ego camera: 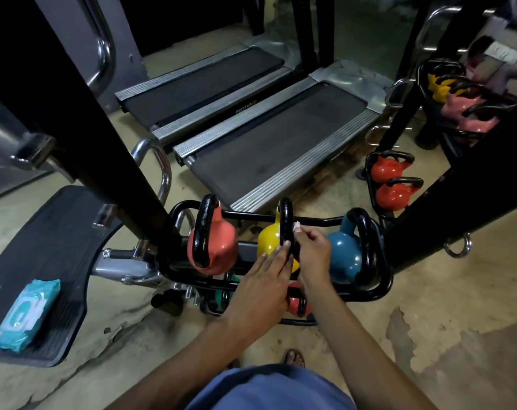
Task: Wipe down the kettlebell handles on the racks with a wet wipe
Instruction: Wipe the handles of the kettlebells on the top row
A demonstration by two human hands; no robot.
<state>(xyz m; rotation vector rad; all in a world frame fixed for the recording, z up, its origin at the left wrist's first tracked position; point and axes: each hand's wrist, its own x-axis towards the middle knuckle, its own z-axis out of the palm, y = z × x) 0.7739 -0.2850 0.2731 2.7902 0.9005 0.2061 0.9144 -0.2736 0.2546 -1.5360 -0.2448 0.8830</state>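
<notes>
Limp wet wipe [296,227], pinched in the right hand [313,250], rubs the surely heavy yellow kettlebell's [267,241] rigid handle [286,220] — the left hand [263,279] steadies it, fingers straight.

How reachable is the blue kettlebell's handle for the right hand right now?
Probably yes: the right hand, pinching the wipe at the yellow kettlebell's handle, is close to the blue kettlebell's handle, which stands upright and uncovered.

Wet wipe [297,228] in right hand [313,251], left hand [260,281] on yellow kettlebell handle [286,220]
</notes>
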